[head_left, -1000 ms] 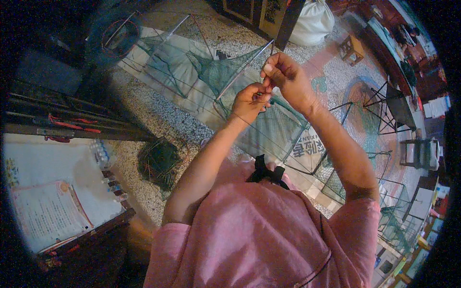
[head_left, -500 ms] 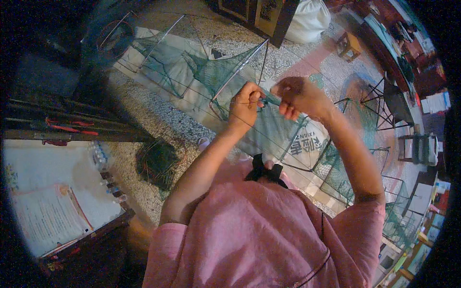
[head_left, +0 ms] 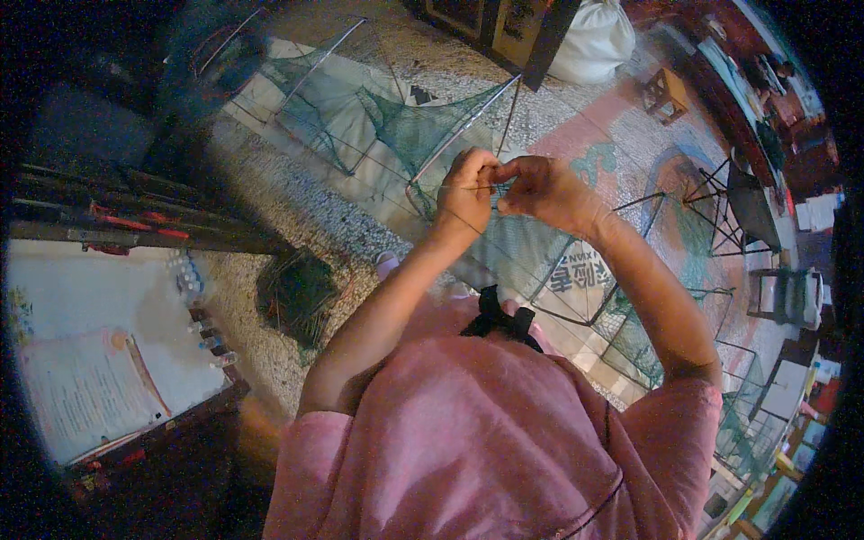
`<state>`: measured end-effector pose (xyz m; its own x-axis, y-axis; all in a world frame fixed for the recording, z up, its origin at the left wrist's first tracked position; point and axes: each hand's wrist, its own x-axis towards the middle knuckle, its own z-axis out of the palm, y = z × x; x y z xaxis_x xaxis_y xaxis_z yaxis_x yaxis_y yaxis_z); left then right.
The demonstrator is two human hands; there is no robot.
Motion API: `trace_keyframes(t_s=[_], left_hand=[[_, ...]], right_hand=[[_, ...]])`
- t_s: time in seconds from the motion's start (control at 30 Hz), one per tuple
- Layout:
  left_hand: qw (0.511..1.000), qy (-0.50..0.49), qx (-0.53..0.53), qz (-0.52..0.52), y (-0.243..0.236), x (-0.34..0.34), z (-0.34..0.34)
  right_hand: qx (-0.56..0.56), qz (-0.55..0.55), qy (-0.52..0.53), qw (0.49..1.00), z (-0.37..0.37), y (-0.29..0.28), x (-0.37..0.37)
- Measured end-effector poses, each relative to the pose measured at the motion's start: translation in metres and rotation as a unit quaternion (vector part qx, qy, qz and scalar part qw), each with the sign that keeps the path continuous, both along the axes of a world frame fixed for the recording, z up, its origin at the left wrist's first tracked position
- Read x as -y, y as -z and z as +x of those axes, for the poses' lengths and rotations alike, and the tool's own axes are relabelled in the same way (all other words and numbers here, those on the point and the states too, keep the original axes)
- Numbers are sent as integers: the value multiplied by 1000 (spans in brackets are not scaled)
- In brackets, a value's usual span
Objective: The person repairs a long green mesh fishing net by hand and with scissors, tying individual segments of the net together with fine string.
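Observation:
My left hand (head_left: 465,200) and my right hand (head_left: 551,196) meet above a long framed net. Both are closed, with thumbs and fingertips pinched together and touching. A small bit of green netting and thin dark strands show between the fingers; the exact part held is mostly hidden. The green mesh net (head_left: 396,121) stretches over square metal frames, from the far left, beneath my hands, to the near right. A bare metal rod (head_left: 472,117) of one frame stands just beyond my left hand. Under the mesh lies a pale printed sheet (head_left: 576,270).
On the left, a table (head_left: 117,297) bears papers and small bottles. A dark green bundle of netting (head_left: 295,290) lies on the speckled floor. Farther off are a white sack (head_left: 592,40) and a small wooden stool (head_left: 664,94). A grey stool (head_left: 785,297) and shelves line the right.
My right hand has come in from a blurred, raised position to meet the left hand's fingertips. The green strip visible between the hands is now mostly hidden. The view has shifted slightly.

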<state>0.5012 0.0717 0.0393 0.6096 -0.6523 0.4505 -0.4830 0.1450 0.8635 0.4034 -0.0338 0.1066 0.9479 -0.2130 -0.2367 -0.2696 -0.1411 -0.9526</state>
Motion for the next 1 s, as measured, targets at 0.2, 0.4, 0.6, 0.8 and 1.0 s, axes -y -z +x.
trace_keyframes(t_s=[0.2, 0.4, 0.6, 0.8, 1.0], left_hand=[[998, -1, 43, 36, 2, -5, 7], [995, -39, 76, 50, 3, -15, 7], [997, -45, 12, 68, 5, -22, -3], [982, 70, -164, 60, 2, -22, -2], [943, 157, -293, -30, 8, -11, 0]], right_hand=[[-5, -254, -71, 965, 11, 3, -6], [6, -543, 11, 840, 16, -9, -25], [103, -633, 15, 767, 30, -3, -34], [150, -433, 33, 888, 23, -1, -24], [141, -480, -19, 866, 13, -4, -18]])
